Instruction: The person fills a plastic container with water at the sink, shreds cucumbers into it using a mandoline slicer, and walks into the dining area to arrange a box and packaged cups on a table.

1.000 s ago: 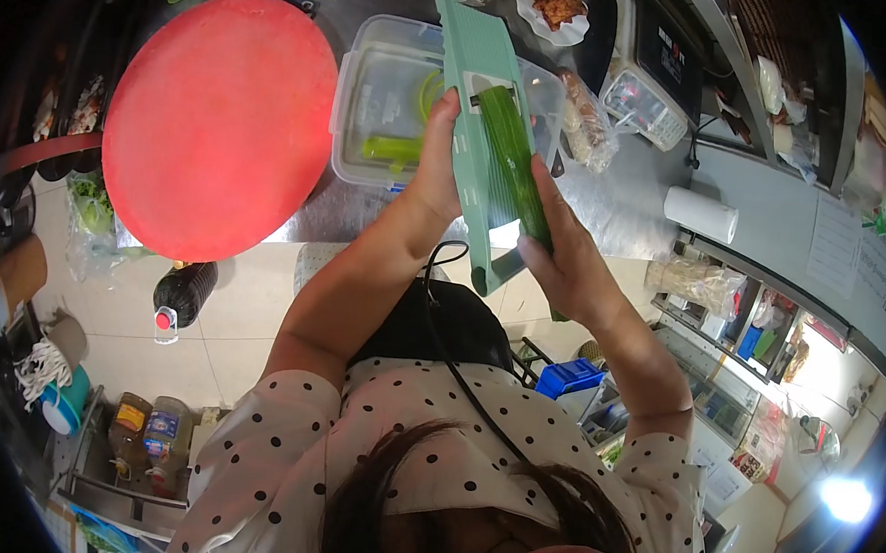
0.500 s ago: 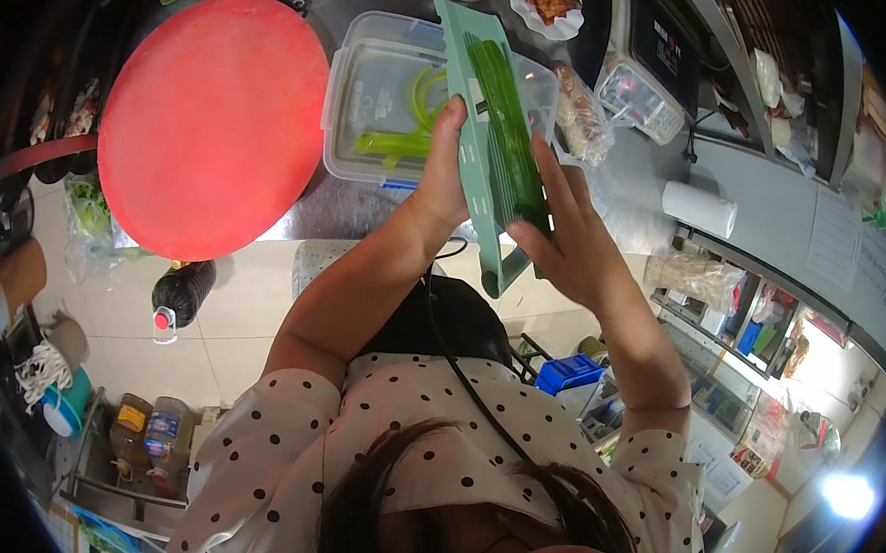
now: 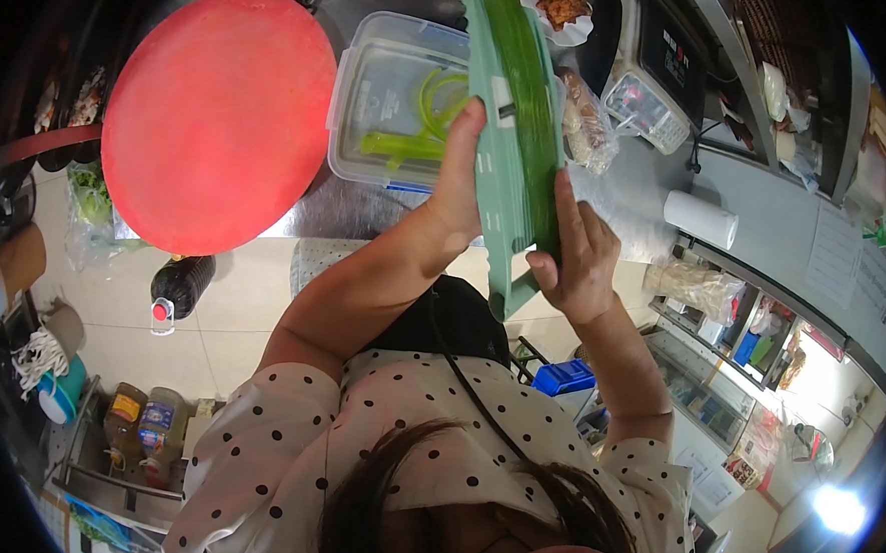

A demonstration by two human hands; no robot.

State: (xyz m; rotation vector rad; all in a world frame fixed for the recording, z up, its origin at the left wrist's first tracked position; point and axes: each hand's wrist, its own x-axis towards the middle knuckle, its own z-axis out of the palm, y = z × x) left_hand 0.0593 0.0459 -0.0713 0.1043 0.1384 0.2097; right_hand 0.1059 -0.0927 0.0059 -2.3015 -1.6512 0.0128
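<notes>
My left hand (image 3: 459, 167) grips the side of a pale green mandoline slicer (image 3: 487, 184), thumb on its near face and the other fingers hidden behind. The slicer is tilted over the right part of a clear plastic container (image 3: 357, 97). A long dark green cucumber (image 3: 530, 111) lies lengthwise along the slicer. My right hand (image 3: 582, 259) is closed at the cucumber's lower end, fingers along its right side and thumb near its bottom. Inside the container, light green pieces (image 3: 400, 146) are visible, one of them curled.
A round red cutting board (image 3: 219, 120) lies left of the container on the steel counter (image 3: 647, 207). Behind and to the right are a plate of fried food (image 3: 557, 4), a bagged item (image 3: 588, 124) and a paper roll (image 3: 702, 218). A dark bottle (image 3: 182, 288) stands below the counter's edge.
The cucumber has slid up along the slicer, its top now near the slicer's upper end. The slicer and both hands have shifted slightly right, and the right hand sits a little lower.
</notes>
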